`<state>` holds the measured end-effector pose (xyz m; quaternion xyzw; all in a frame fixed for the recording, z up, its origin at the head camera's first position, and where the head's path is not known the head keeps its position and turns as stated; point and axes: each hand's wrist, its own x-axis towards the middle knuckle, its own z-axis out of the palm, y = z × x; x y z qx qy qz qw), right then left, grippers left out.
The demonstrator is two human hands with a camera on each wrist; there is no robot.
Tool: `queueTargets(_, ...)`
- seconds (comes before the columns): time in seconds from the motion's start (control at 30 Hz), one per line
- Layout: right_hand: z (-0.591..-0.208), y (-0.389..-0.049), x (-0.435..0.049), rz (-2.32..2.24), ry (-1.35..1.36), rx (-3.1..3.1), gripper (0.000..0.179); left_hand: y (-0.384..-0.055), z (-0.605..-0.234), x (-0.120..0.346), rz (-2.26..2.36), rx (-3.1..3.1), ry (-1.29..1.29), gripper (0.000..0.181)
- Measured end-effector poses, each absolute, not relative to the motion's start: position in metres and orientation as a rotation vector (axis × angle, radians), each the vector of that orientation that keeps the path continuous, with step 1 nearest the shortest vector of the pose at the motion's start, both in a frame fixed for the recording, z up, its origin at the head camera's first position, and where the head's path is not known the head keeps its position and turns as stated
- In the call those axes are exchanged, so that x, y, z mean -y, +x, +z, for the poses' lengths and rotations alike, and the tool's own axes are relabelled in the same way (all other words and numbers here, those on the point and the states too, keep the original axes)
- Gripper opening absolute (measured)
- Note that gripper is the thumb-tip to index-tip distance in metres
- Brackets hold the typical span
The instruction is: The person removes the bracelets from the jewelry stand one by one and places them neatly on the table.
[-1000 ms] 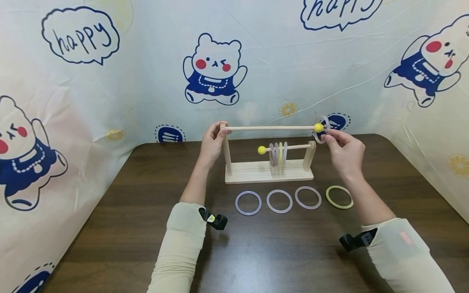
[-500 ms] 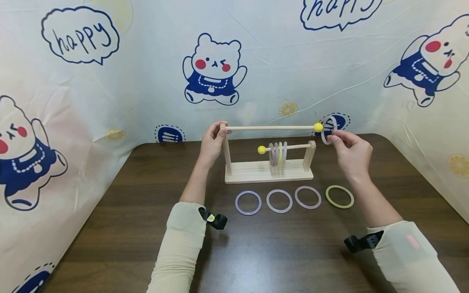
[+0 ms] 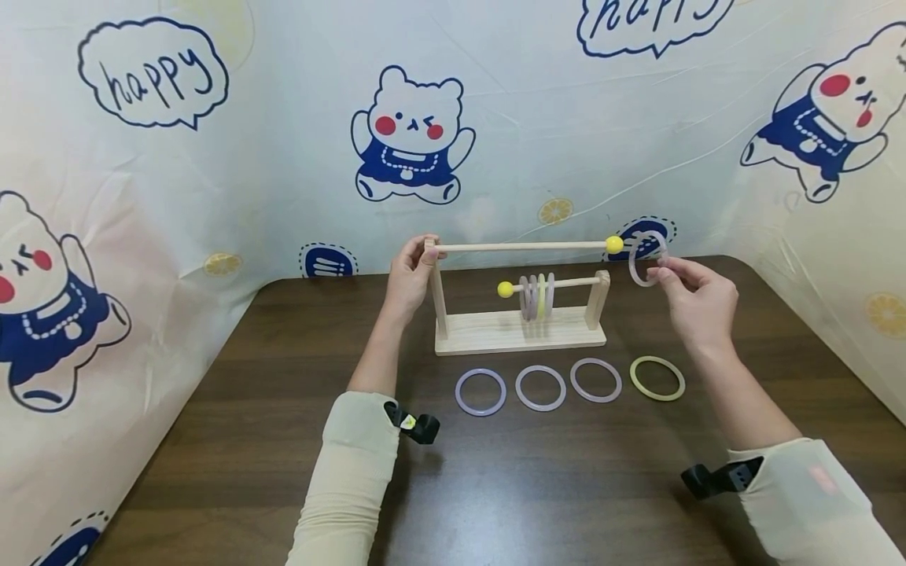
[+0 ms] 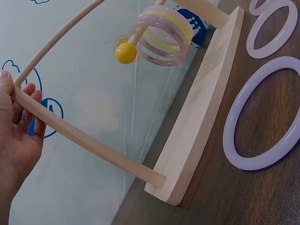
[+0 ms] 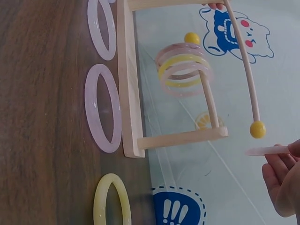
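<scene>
Rising toward one o'clock from its sleeve, the left hand point(image 3: 410, 275) grips the top of the wooden stand's point(image 3: 520, 336) left post, thumb in front and fingers behind. From there the upper rod point(image 3: 524, 247) lies nearly level, its long axis running nine to three o'clock and its yellow ball point(image 3: 614, 244) pointing to three. Below it, the lower rod point(image 3: 576, 283) points the opposite way, toward nine, with four rings point(image 3: 541, 299) hung on it. At six o'clock of the stand, a purple ring point(image 3: 480, 413), two paler rings point(image 3: 541, 409) and a yellow ring point(image 3: 658, 398) lie flat on the table point(image 3: 538, 487). Just beside the ball, at its three o'clock, a pale ring point(image 3: 631, 263) stands on edge, its long axis roughly twelve to six, pinched between the right hand's point(image 3: 701, 303) thumb and fingers; that forearm slants toward eleven. A second ago this ring overlapped the ball; now a gap shows, the right hand having shifted toward four o'clock, while the left has stayed put.
</scene>
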<state>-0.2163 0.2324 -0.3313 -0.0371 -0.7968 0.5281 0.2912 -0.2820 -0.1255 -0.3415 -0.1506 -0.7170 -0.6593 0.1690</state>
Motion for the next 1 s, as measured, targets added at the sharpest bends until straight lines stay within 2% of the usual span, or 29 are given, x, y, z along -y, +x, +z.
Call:
queueTargets(0.2, -0.335, -0.214, -0.241, 1.592, -0.071, 2.055, 0.024, -0.282, -0.342, 0.125, -1.868, 2.034, -0.442, 0.034)
queueTargets(0.37, -0.341, -0.211, -0.255, 1.909, -0.018, 1.867, 0.013, -0.283, -0.342, 0.124, -1.868, 2.025, -0.453, 0.037)
queueTargets(0.47, -0.343, -0.207, -0.263, 2.024, -0.029, 1.815, 0.018, -0.283, -0.343, 0.124, -1.872, 2.018, -0.459, 0.039)
queueTargets(0.53, -0.345, -0.205, -0.267, 2.049, -0.053, 1.825, 0.019, -0.284, -0.343, 0.124, -1.872, 2.016, -0.461, 0.039)
queueTargets(0.73, -0.357, -0.206, -0.281, 2.187, -0.039, 1.734, 0.009, -0.282, -0.342, 0.124, -1.879, 2.021, -0.443, 0.036)
queueTargets(1.0, -0.355, -0.201, -0.283, 2.207, -0.035, 1.761, 0.011, -0.283, -0.342, 0.125, -1.880, 2.032, -0.425, 0.035)
